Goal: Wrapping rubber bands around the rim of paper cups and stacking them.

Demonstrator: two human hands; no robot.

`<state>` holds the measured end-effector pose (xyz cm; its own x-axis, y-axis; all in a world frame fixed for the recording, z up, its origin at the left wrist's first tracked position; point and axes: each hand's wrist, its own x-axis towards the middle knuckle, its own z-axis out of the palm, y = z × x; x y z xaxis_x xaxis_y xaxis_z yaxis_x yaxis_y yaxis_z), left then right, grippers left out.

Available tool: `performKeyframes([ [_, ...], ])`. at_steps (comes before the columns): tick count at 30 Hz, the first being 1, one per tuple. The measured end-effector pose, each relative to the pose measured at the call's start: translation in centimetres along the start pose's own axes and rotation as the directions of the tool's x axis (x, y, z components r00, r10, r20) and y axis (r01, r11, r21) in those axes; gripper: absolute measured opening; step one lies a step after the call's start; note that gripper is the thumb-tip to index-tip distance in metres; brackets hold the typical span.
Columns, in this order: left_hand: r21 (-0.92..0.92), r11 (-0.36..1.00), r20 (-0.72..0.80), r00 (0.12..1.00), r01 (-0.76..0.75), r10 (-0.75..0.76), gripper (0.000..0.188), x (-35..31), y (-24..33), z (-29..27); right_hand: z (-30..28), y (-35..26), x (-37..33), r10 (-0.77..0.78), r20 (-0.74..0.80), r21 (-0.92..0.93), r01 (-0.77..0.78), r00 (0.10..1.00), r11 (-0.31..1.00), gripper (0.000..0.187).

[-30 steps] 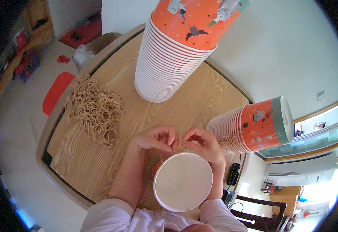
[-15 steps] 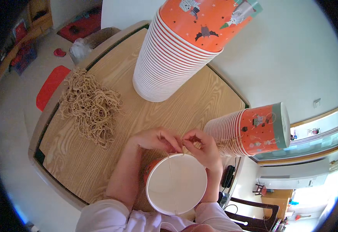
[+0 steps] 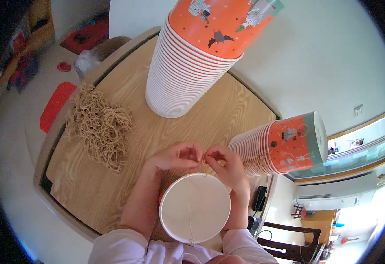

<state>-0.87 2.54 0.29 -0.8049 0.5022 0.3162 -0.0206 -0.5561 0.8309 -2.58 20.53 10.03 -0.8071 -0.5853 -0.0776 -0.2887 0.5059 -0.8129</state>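
Note:
A paper bucket (image 3: 208,211) with a white inside and a bit of orange outer wall stands mouth up close to my body, between my forearms. Thin tan string (image 3: 188,198) runs across its mouth from the far rim to the near rim. Just beyond the far rim, my left hand (image 3: 177,156) pinches string between thumb and fingers. My right hand (image 3: 228,167) is closed on string close beside it, fingertips facing the left ones. The ends in my fingers are too small to make out fully.
A tangled heap of tan string (image 3: 100,127) lies at the table's left. Behind the bucket rises a tall stack of orange buckets (image 3: 179,70). Another stack (image 3: 289,143) stands at the right, with strings hanging along its rims. A dark chair (image 3: 289,240) is at lower right.
My fingertips have drawn slightly apart, from nearly touching to a small gap. The bucket appears a little further left, though the whole view has also shifted.

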Motion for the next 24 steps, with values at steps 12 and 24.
performKeyframes([
  [12,0.865,0.501,0.042,0.999,-0.039,0.005,0.014,0.9,8.3,2.8,-0.6,-0.3,-0.4,-0.055,-0.074,0.062,0.06,0.996,0.996,0.01],
  [24,0.759,0.648,0.017,0.992,0.069,-0.126,0.011,0.7,5.8,2.5,-1.2,-0.8,-1.0,-0.036,0.039,0.031,0.035,0.999,0.999,0.009],
])
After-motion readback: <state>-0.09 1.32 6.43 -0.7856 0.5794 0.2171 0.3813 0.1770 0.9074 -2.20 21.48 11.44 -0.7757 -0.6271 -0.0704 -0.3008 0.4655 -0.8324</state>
